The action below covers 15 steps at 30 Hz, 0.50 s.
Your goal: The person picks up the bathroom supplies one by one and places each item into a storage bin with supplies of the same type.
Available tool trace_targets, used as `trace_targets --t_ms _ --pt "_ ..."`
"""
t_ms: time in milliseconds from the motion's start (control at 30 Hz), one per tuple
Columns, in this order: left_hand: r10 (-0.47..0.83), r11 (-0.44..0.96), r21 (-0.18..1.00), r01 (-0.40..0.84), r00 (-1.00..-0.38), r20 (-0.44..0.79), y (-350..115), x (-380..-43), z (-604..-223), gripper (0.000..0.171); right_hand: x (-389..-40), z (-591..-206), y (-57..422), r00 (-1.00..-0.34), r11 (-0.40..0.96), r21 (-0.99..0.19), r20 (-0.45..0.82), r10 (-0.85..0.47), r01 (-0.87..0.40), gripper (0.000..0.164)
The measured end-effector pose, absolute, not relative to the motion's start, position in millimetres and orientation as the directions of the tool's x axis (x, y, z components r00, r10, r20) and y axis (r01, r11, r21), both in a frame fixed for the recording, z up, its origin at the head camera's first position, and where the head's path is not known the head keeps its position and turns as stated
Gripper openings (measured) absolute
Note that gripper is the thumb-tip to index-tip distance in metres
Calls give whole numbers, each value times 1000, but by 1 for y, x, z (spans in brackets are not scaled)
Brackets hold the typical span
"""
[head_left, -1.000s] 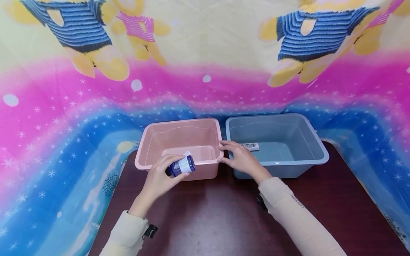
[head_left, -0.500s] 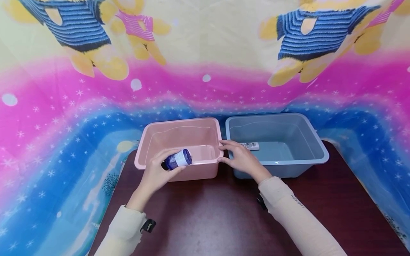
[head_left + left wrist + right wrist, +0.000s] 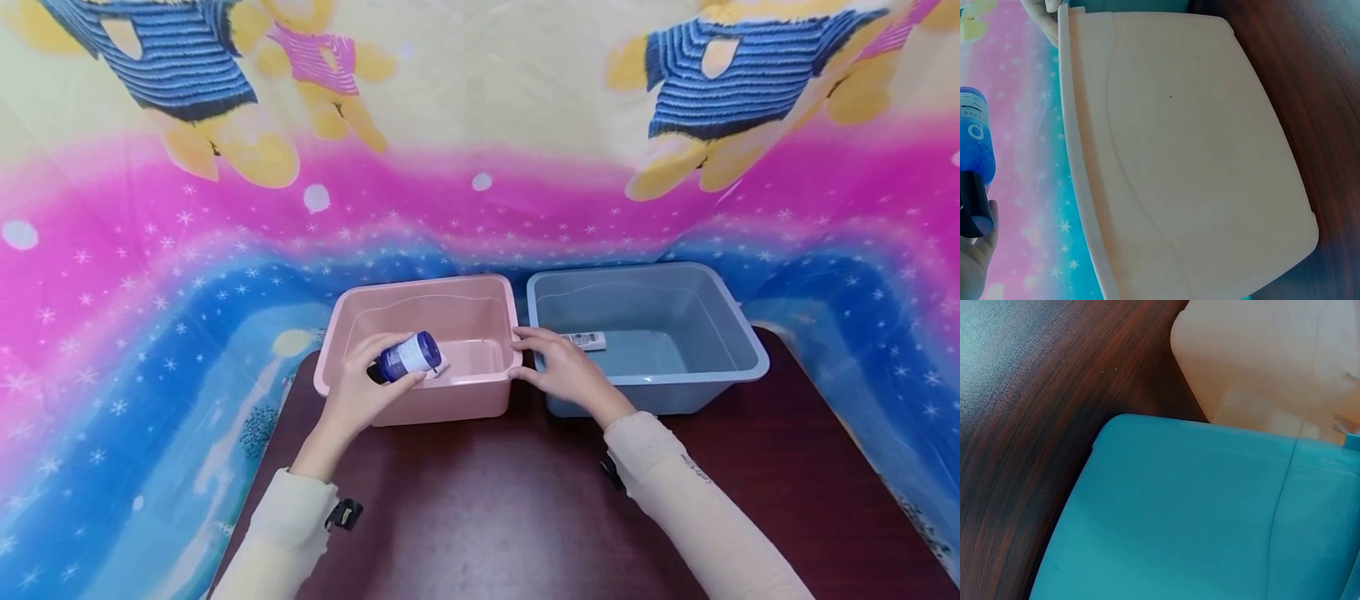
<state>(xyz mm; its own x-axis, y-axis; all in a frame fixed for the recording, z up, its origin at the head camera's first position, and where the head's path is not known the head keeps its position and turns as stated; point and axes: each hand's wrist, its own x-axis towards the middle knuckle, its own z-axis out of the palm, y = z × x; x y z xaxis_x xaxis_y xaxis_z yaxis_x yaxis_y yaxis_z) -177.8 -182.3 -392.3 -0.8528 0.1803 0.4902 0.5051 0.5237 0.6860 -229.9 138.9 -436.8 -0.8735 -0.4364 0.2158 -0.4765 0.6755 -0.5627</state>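
Observation:
My left hand (image 3: 351, 392) grips a dark blue bottle (image 3: 411, 357) with a white label. It is tilted over the front rim of the pink bin (image 3: 450, 407), its base pointing up and to the right. The black cap (image 3: 974, 203) shows at the bottle's lower end in the left wrist view. A small pale thing (image 3: 441, 366) peeks out behind the bottle, mostly hidden. My right hand (image 3: 562, 367) reaches between the two bins, fingertips and thumb at the pink bin's right rim, fingers fairly straight. The right wrist view does not show that hand.
A grey-blue bin (image 3: 630, 398) stands to the right of the pink one, with a white printed object (image 3: 587, 341) lying inside at its left. Both bins are on a dark wooden table (image 3: 510, 508). A patterned cloth (image 3: 480, 200) hangs behind and at the sides.
My left hand has moved slightly up and to the left with the bottle, which has tipped a little more upward at its base end. The right hand has stayed at the rim.

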Motion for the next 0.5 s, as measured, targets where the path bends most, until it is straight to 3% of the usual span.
trace_targets --t_ms 500 --pt "153 562 668 487 -856 494 -192 -188 -398 54 -229 -436 139 -880 681 -570 194 -434 -461 53"
